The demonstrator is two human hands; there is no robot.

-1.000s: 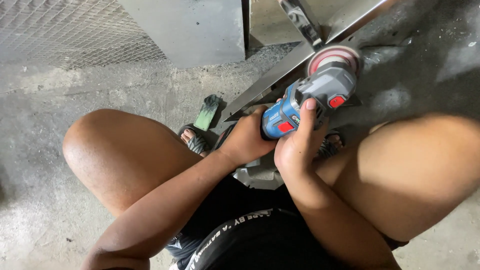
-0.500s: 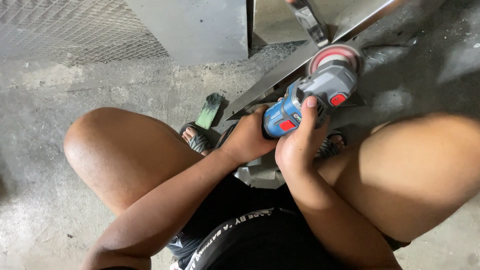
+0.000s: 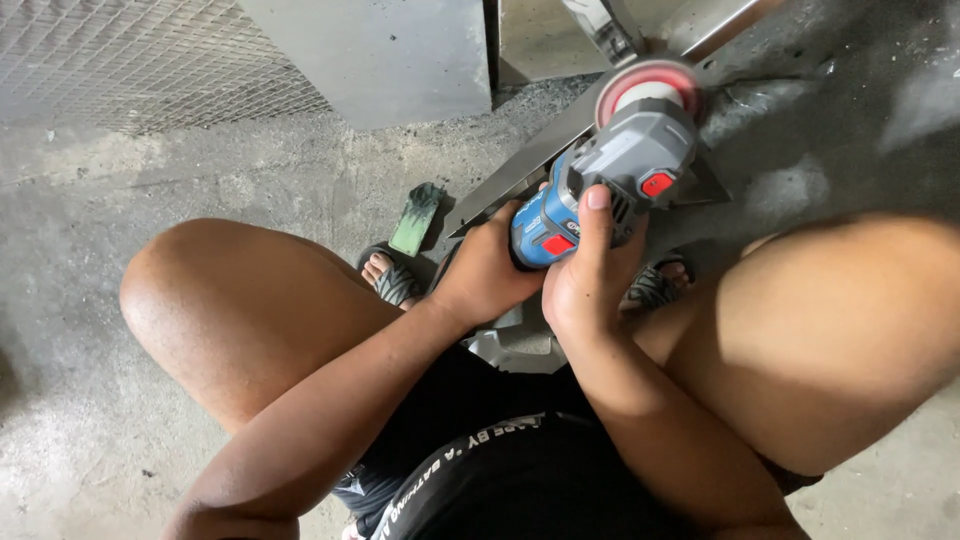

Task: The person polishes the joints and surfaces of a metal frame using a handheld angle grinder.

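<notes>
Wire mesh [image 3: 120, 60] lies along the concrete floor [image 3: 90, 250] at far left, a small green block [image 3: 417, 218] beyond the sandalled foot. Left hand [image 3: 485, 275] wraps the rear of the blue-and-grey angle grinder [image 3: 610, 180]; right hand [image 3: 585, 285] clasps its body, one finger laid up the casing. The red-rimmed disc [image 3: 647, 82] sits against a long metal strip [image 3: 530, 165].
</notes>
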